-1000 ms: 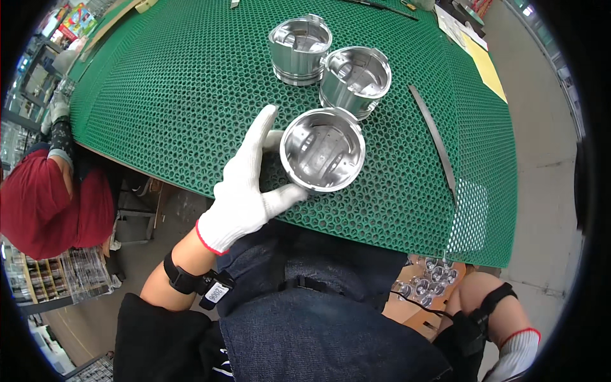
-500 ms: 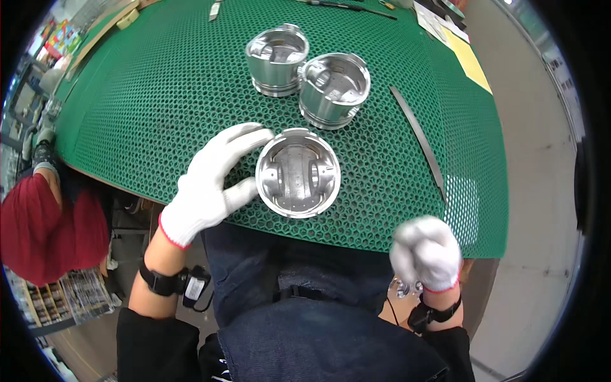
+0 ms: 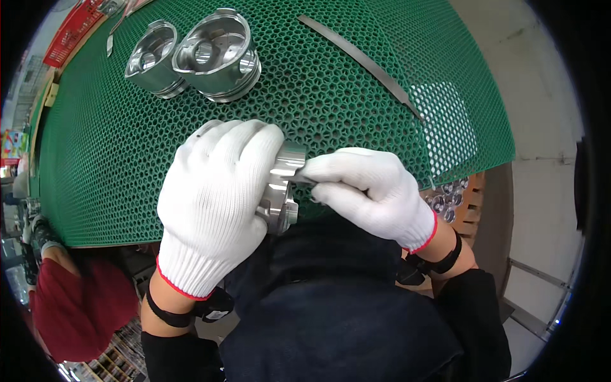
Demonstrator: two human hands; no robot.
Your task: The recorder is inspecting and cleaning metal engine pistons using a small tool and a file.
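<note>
My left hand (image 3: 213, 191), in a white knit glove, is wrapped over a shiny metal piston (image 3: 277, 194), tipped on its side above the mat's near edge. Most of the piston is hidden under the fingers. At its right rim, my gloved right hand (image 3: 366, 188) pinches a thin dark-grey piece (image 3: 301, 179) between thumb and forefinger; its kind is unclear. The piece touches or nearly touches the piston's edge. Two more pistons stand beyond, open ends up: a nearer one (image 3: 245, 67) and one to its left (image 3: 170, 86).
A green honeycomb mat (image 3: 114, 146) covers the table. Across it at the far right lies a long, slightly curved grey metal strip (image 3: 363, 60). Several shiny parts (image 3: 449, 200) sit below the table's right edge. To the left is a person in red (image 3: 83, 299); a red basket (image 3: 73, 32) stands far left.
The piston that stood upright by my left hand is now tilted and gripped in it. My right hand has come in from the right to the piston's rim. The view has shifted rightward.
</note>
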